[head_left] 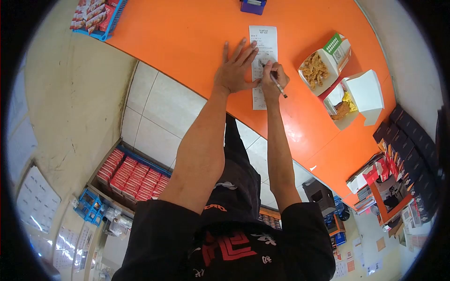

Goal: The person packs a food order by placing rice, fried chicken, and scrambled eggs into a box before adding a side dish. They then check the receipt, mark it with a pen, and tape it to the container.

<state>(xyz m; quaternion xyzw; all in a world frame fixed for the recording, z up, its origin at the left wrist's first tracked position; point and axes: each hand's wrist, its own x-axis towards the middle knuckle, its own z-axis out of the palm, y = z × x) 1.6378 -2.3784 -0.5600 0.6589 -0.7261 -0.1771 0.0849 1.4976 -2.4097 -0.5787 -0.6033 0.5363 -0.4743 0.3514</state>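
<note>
A long printed receipt (263,40) lies flat on the orange counter (187,42). Spread over its left edge, my left hand (236,70) rests with the fingers apart, holding nothing. My right hand (273,79) grips a pen (277,85) over the middle of the receipt, with the pen's tip at the paper. To the right of my right hand stand two open food boxes. The upper box (344,49) holds fried pieces (315,70). In the lower box (368,96) are a browned piece and something yellow.
A blue basket (108,29) of red packets sits at the counter's upper left. A small blue object (253,5) stands at the top edge. Red boxes (136,178) fill a shelf at lower left. Dark boxes (415,150) are stacked at the right.
</note>
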